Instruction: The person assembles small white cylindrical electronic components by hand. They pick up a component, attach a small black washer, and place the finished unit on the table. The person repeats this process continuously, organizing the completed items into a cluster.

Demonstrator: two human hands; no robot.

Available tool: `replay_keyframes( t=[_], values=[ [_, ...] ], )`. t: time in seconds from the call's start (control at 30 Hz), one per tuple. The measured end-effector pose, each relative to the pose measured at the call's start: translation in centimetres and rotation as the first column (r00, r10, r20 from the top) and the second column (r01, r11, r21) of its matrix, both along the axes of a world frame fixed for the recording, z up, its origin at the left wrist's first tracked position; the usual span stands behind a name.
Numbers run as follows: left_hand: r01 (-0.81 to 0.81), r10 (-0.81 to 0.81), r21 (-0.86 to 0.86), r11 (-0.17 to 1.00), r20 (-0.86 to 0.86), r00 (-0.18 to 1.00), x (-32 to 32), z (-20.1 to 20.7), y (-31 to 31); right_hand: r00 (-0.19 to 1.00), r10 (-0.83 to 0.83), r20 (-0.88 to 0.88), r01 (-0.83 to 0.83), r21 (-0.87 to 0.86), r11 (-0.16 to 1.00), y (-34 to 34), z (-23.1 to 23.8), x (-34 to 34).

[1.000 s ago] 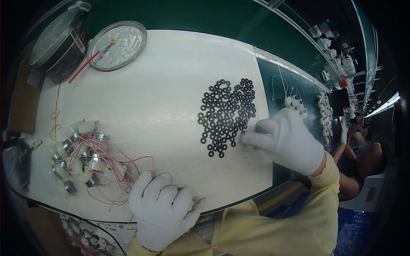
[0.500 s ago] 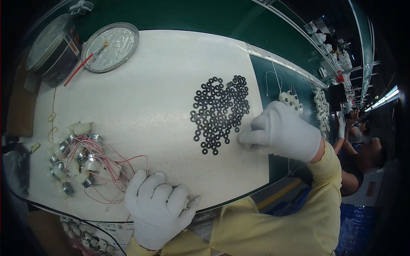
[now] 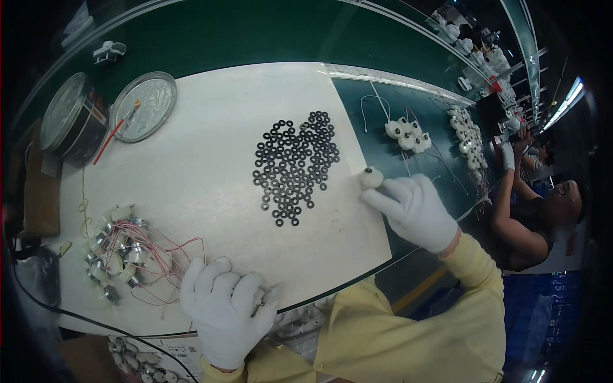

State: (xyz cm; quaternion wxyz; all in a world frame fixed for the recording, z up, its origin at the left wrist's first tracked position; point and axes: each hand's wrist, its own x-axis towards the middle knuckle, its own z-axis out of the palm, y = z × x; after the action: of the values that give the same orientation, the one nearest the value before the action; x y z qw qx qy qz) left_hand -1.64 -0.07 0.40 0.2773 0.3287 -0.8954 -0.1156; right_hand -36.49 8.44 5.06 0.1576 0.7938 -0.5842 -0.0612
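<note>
My right hand (image 3: 418, 210), in a white glove, is at the right edge of the white board. Its fingertips pinch a white round plastic part with a dark centre (image 3: 371, 177). To the left of it, many small black rings (image 3: 295, 167) lie loosely spread on the board. My left hand (image 3: 225, 309), also gloved, rests at the near edge with its fingers curled. Between thumb and fingers shows a small metal piece (image 3: 260, 304), mostly hidden by the glove. Beside that hand lies a pile of small motors (image 3: 131, 254) with silver bodies and pink wires.
A tub (image 3: 75, 121) and a round metal lid (image 3: 150, 108) holding a red-handled brush (image 3: 115, 135) stand far left. White round parts (image 3: 408, 135) sit on the green surface right of the board, more (image 3: 469, 143) beyond. A co-worker (image 3: 530, 217) is at the far right.
My right hand has lifted and turned, bringing the white round part into sight at its fingertips. The whole view has shifted slightly. My left hand keeps its curled grip.
</note>
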Motion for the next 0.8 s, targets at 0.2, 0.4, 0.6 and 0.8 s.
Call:
replay_keyframes(
  t=[0.2, 0.4, 0.6, 0.8],
  values=[
    [-0.017, 0.018, -0.021, 1.000, 0.039, 0.999, 0.1, 0.2, 0.5, 0.931, -0.117, 0.347, 0.107, 0.048, 0.993, 4.7, 2.9, 0.3],
    [-0.017, 0.018, -0.054, 0.998, 0.025, 1.000, -0.1, 0.0, 0.5, 0.936, -0.067, 0.345, 0.148, -0.215, 0.965, 1.0, -0.4, 2.1],
    [-0.027, 0.030, -0.094, 0.995, 0.030, 0.999, -0.1, -0.3, 0.7, 0.986, -0.142, 0.087, 0.165, -0.397, 0.903, -1.4, -3.5, -0.8],
    [-0.109, 0.113, -0.199, 0.974, 0.005, 0.994, 0.1, -0.1, 1.1, 0.908, -0.239, 0.345, 0.341, -0.274, 0.899, 1.9, -1.0, -1.3]
  ],
)
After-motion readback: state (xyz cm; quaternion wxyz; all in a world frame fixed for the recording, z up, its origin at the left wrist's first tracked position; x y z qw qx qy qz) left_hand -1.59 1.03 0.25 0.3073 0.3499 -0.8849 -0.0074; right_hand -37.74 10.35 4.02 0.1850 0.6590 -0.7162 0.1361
